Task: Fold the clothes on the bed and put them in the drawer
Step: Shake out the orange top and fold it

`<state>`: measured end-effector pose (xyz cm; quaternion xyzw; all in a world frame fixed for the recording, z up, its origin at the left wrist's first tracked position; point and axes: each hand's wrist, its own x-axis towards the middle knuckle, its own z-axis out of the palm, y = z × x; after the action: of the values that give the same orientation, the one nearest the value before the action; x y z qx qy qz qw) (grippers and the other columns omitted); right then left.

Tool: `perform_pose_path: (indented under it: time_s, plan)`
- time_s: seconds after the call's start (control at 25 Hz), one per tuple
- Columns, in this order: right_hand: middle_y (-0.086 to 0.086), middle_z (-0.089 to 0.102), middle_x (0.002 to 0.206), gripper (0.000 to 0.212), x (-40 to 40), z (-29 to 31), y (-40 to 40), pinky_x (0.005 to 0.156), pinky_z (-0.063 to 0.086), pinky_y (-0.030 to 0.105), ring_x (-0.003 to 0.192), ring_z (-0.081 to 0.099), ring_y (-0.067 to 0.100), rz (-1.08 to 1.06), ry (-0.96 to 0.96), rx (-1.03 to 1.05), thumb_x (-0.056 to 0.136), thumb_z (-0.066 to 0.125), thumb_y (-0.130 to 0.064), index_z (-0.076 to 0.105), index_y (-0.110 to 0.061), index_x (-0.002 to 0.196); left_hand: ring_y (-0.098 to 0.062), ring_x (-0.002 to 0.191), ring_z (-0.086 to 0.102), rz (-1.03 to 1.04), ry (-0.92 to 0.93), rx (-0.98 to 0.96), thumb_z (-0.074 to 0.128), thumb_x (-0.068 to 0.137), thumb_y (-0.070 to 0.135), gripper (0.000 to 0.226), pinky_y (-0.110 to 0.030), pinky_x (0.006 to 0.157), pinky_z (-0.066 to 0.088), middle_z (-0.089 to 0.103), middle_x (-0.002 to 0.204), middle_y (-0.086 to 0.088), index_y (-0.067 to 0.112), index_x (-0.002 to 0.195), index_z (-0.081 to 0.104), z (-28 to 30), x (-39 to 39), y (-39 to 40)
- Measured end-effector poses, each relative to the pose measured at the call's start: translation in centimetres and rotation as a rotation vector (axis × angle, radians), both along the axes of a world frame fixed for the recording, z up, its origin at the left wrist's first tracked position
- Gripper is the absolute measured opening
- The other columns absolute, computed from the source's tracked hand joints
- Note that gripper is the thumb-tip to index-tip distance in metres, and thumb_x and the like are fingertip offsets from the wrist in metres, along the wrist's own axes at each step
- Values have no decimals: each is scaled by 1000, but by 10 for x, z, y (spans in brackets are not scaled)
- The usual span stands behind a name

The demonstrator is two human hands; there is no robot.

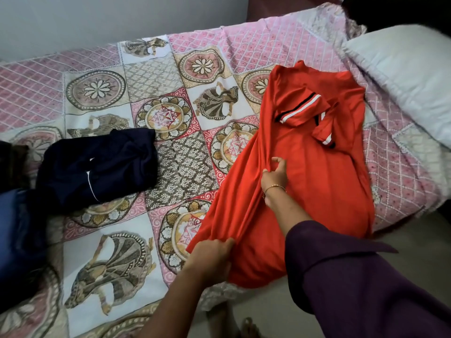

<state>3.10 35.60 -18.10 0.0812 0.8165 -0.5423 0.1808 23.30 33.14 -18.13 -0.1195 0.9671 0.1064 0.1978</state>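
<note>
1. A red garment (305,172) with short sleeves lies spread on the bed (170,162), in the centre right of the frame, its neck toward the upper part of the picture and its hem at the bed's near edge.
2. Both sleeves are folded inward over the chest; each has a white and black striped cuff (299,111).
3. The left hand (212,257), in the lower centre of the frame, grips a gathered bunch of the red fabric near the hem, fingers curled round it.
4. The right hand (274,176), just right of centre, pinches the same ridge of fabric higher up; the thumb and forefinger close on the cloth while the other fingers look loosely bent, though how far is hard to tell from this angle.
5. The right wrist wears a thin gold bangle (274,187), and a dark purple sleeve (353,276) covers the arm in the lower right of the frame.
6. A dark navy garment (97,167) with thin white piping lies crumpled at the left of the frame, well apart from the red one.
7. A blue cloth (17,235) lies at the far left edge, just beside the navy one.
8. The bedsheet is a patchwork print of pink lattice and floral medallions.
9. A white pillow (402,79) rests in the upper right, near the red garment's neck.
</note>
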Motion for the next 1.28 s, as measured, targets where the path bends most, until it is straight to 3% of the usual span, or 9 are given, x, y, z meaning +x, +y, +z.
perform_pose_path:
  time_s: [0.16,0.32,0.48,0.56,0.72,0.84,1.0,1.08,1.28]
  plan:
    - [22,62,107,42,1,-9,22,77,41,35,101,58,35,193,131,375,88,36,4,56,-14,120,-27,63,61,60,381,-16,43,82,39,30,-29,51,44,63,77,-6,15,85,60,-8,7,-1]
    - [21,53,121,41,8,-17,32,85,43,38,109,55,37,413,200,568,94,35,-7,46,-17,133,-37,91,60,467,314,-13,49,91,27,34,-39,68,50,54,119,-18,11,120,57,-16,-3,-7]
    - [18,59,120,42,13,-15,46,86,46,39,110,58,35,550,239,732,94,34,-5,38,-14,135,-32,88,63,694,159,0,35,99,37,42,-34,69,46,62,107,-13,15,134,36,-15,3,-3]
    - [18,60,118,40,13,-10,57,85,47,39,110,59,35,492,205,761,92,36,-3,40,-11,131,-33,93,63,757,122,-72,44,93,44,54,-34,72,45,62,107,-16,12,136,33,-6,5,-3]
    - [19,58,114,31,16,-13,100,79,46,41,106,57,38,156,260,695,89,43,-5,48,-6,119,-43,102,57,459,319,-197,54,71,48,61,-50,81,47,58,115,-21,7,117,55,-13,-7,5]
    - [20,49,118,32,13,-21,148,82,41,45,107,48,40,-127,339,746,82,45,2,52,-5,112,-38,85,61,152,438,-79,44,76,43,45,-42,69,52,61,99,-15,9,98,62,-21,-30,23]
    - [17,39,138,44,-8,-31,200,96,36,48,122,39,37,-203,94,703,93,46,-7,40,-9,136,-30,67,60,-14,509,100,42,81,32,31,-34,62,47,60,73,-7,10,78,63,-21,-67,58]
    - [19,48,132,37,-14,-40,218,93,39,44,119,46,37,-177,48,593,95,47,-13,46,-5,132,-32,68,61,6,515,234,42,83,32,33,-36,63,44,62,73,-9,8,78,63,-19,-92,72]
    - [31,62,96,28,-6,-39,238,72,34,38,91,58,41,-269,298,354,94,43,-11,59,11,97,-35,80,66,230,486,524,49,85,25,34,-39,69,43,70,86,-22,-2,87,70,-13,-170,97]
